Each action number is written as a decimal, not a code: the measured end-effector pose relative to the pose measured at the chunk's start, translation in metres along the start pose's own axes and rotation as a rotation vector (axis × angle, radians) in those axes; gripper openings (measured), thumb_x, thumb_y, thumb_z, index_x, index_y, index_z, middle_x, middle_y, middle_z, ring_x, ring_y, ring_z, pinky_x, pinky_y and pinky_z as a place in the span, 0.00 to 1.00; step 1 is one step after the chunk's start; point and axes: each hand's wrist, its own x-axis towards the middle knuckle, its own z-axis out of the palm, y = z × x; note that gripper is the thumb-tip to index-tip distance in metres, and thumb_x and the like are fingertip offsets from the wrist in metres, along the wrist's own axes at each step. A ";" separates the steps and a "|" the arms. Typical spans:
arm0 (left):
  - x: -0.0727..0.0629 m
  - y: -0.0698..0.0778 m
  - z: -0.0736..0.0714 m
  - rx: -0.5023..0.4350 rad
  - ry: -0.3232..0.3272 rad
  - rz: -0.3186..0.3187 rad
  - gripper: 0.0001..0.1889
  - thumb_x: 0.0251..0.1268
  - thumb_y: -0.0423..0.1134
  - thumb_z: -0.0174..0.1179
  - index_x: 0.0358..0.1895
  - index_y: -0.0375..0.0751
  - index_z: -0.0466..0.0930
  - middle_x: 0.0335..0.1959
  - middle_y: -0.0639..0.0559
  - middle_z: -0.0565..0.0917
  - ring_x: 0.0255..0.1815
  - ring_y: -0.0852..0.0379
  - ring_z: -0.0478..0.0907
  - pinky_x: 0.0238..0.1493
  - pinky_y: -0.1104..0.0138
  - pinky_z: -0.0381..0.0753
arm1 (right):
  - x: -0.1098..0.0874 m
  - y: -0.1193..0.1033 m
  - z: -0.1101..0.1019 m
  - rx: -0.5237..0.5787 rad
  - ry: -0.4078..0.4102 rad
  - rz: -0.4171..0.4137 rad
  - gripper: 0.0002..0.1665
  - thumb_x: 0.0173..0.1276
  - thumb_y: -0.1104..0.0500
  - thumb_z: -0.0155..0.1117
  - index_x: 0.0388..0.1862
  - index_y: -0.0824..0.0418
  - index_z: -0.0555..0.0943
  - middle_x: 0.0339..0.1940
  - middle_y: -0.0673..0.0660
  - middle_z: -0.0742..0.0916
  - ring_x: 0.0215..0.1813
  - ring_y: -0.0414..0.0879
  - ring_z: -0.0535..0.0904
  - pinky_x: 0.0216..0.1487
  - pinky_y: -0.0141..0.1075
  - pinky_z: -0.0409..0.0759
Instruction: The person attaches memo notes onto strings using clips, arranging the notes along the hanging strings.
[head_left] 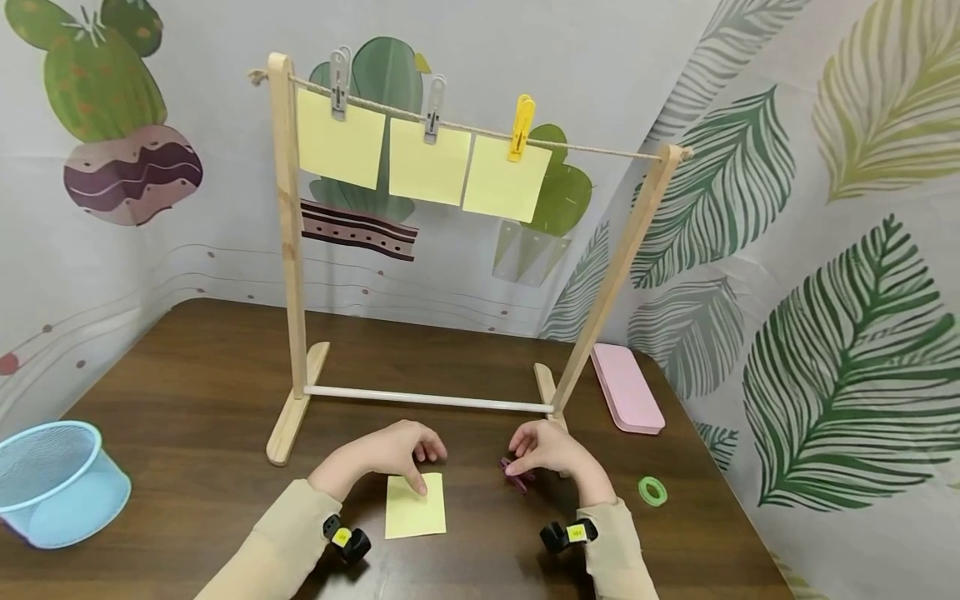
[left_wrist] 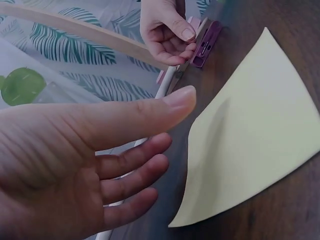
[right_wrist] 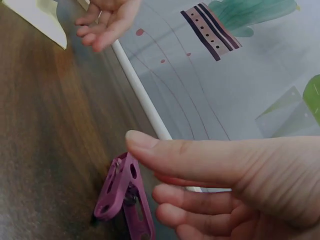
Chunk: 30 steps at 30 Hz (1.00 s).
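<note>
In the head view my left hand [head_left: 397, 450] hovers over a pale yellow paper square [head_left: 415, 508] on the table, its thumb across the upper edge. The left wrist view shows loosely bent fingers with nothing between them, beside the paper [left_wrist: 255, 135]. My right hand [head_left: 551, 450] is low over the table at a purple clothespin [head_left: 517, 475]. In the right wrist view the thumb tip lies just above one end of the clothespin [right_wrist: 122, 195], the other fingers beside it. Whether they touch it is hard to see.
A wooden frame [head_left: 291, 250] carries a rope with three yellow papers [head_left: 427, 162] clipped by two grey clothespins [head_left: 339, 83] and a yellow one [head_left: 521, 127]. A blue mesh basket [head_left: 82, 500] stands left. A pink case [head_left: 626, 390] and green ring [head_left: 652, 491] lie right.
</note>
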 end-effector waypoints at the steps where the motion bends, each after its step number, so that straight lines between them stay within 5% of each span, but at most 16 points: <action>1: 0.000 0.000 0.000 0.006 -0.003 0.002 0.24 0.36 0.31 0.80 0.44 0.38 0.84 0.35 0.53 0.81 0.37 0.58 0.75 0.40 0.70 0.75 | 0.000 -0.001 0.000 -0.011 -0.006 0.007 0.18 0.48 0.62 0.80 0.33 0.69 0.82 0.28 0.56 0.84 0.28 0.38 0.76 0.30 0.28 0.76; 13: -0.001 -0.002 0.005 0.063 -0.016 -0.002 0.21 0.29 0.26 0.81 0.33 0.42 0.85 0.25 0.56 0.77 0.28 0.63 0.72 0.31 0.74 0.72 | 0.000 -0.005 0.007 -0.084 -0.020 0.029 0.17 0.45 0.61 0.82 0.28 0.66 0.81 0.22 0.47 0.79 0.23 0.34 0.71 0.25 0.26 0.70; 30: 0.000 -0.007 0.002 0.113 0.045 0.022 0.21 0.34 0.26 0.78 0.38 0.39 0.87 0.29 0.57 0.83 0.30 0.65 0.74 0.34 0.74 0.74 | 0.008 0.003 0.011 -0.091 0.053 -0.081 0.13 0.47 0.63 0.79 0.29 0.66 0.84 0.24 0.51 0.84 0.26 0.33 0.75 0.29 0.26 0.75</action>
